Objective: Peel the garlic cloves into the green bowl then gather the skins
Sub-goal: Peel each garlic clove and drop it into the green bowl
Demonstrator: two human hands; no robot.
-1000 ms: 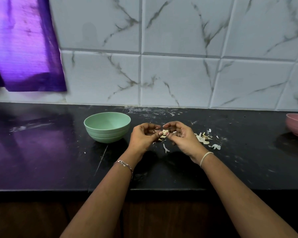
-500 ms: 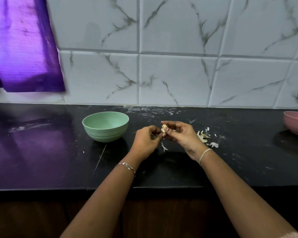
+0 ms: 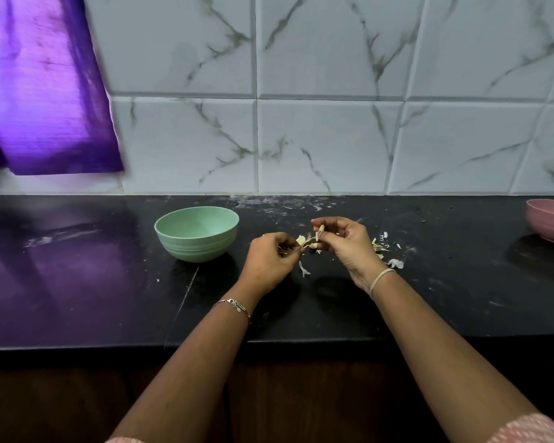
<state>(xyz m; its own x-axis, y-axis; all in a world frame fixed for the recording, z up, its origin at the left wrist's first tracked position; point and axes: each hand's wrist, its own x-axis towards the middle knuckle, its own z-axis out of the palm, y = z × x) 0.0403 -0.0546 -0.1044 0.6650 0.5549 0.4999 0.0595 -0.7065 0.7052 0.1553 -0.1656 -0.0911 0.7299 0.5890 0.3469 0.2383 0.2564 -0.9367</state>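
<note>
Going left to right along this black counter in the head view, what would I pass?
green bowl → left hand → right hand, both hands gripping the garlic clove → loose garlic skins → pink bowl

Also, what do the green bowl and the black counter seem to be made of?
Green bowl: probably matte plastic or similar composite, going by its dull even colour and moulded ridges. Counter: likely polished dark stone, since it mirrors the purple curtain.
</note>
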